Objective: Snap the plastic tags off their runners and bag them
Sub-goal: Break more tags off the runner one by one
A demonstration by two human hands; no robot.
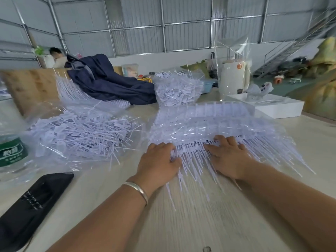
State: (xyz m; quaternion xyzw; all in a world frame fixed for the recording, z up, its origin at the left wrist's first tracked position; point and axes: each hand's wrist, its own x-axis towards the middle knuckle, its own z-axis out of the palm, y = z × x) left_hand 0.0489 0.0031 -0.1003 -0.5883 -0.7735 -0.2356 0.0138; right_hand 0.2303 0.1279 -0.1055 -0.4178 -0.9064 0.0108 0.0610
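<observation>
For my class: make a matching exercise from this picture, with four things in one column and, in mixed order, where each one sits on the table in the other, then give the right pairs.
Things:
1. water bottle
2. black case
3. white box
4. dark blue cloth

Places:
A. far right, beyond the tag stack
B. near left corner
C. left edge, wrapped in clear plastic
D. far side, left of centre

Pairs: 1-C, 2-B, 3-A, 4-D
</observation>
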